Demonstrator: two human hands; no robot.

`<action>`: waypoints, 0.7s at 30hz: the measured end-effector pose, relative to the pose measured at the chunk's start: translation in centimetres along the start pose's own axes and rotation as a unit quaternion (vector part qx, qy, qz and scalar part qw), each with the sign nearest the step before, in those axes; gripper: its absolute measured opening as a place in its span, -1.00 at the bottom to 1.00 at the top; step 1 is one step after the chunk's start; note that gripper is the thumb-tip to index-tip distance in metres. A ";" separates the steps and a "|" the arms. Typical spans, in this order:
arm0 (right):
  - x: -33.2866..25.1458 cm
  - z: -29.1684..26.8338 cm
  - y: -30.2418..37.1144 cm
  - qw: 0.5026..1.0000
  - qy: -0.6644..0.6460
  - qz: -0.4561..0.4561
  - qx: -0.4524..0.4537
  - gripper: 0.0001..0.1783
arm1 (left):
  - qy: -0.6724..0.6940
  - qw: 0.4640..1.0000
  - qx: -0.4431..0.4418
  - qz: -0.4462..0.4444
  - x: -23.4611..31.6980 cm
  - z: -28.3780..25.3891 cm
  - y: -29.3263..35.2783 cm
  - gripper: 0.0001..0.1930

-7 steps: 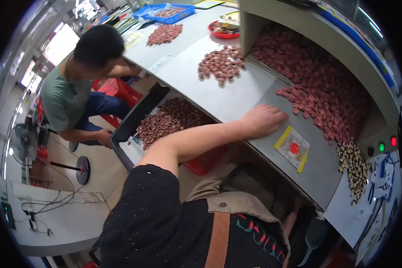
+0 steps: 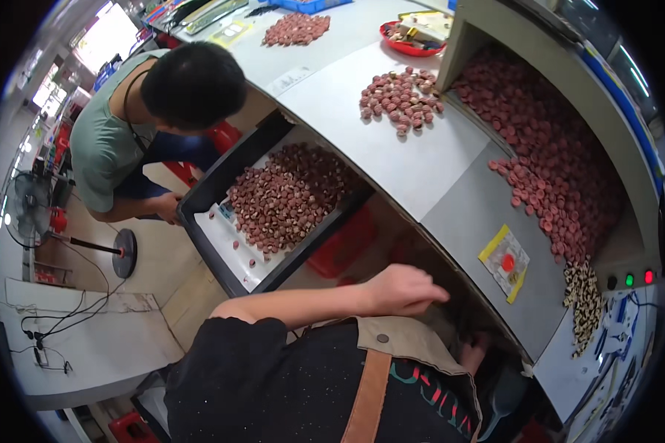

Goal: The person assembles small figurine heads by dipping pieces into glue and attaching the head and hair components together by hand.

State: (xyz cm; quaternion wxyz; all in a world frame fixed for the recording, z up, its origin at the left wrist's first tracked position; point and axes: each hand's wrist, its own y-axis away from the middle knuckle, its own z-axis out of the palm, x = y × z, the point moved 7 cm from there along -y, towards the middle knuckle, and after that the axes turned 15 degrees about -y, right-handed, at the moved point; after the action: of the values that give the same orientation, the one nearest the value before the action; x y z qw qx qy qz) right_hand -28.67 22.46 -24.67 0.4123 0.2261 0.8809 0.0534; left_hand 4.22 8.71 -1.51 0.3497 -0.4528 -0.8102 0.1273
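Note:
My left hand (image 2: 403,289) is in the air in front of the table's front edge, below the tabletop's level in the picture. Its fingers are curled together, and their inner side is hidden from me. Beneath the table edge, in shadow, a small part of my right hand (image 2: 474,353) shows, its fingers hidden. Left of my forearm is a black-rimmed drawer (image 2: 218,240), pulled out and holding a heap of small reddish-brown round pieces (image 2: 292,196). Another person's hand (image 2: 168,208) is at the drawer's outer corner.
On the table (image 2: 436,140) lie a loose pile of reddish pieces (image 2: 403,100), a red dish (image 2: 410,49) and a yellow-edged clear bag (image 2: 507,263). A large heap of red discs (image 2: 554,155) fills the shelf. Pale-and-dark pieces (image 2: 582,295) lie beside it. A fan (image 2: 31,203) stands left.
My left hand has come off the tabletop and back toward my body. The other person leans closer over the drawer, which shows more fully. The view has shifted.

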 end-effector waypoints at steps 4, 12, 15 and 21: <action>2.4 -2.7 -0.5 0.986 -0.094 0.001 0.138 -0.49 | -0.011 0.978 -0.053 -0.199 -6.5 5.6 4.8 -0.56; 2.4 -4.7 -3.2 0.984 -0.038 -0.046 0.165 -0.64 | 0.145 0.871 -0.204 -0.423 -16.6 17.4 9.1 -0.41; 5.3 -6.4 -3.4 0.985 -0.010 -0.010 0.172 -0.61 | 0.106 0.839 -0.310 -0.435 -17.0 17.6 10.5 -0.42; 13.6 -11.8 -8.9 0.978 0.034 0.023 0.203 -0.55 | 0.011 0.852 -0.301 -0.428 -12.6 14.1 9.3 -0.44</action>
State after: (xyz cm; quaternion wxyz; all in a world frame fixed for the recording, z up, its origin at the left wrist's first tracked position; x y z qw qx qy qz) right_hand -48.26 21.62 -29.01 0.3260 0.3232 0.8817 -0.1092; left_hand 4.95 5.12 -22.24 0.2252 -0.1455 -0.9185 -0.2906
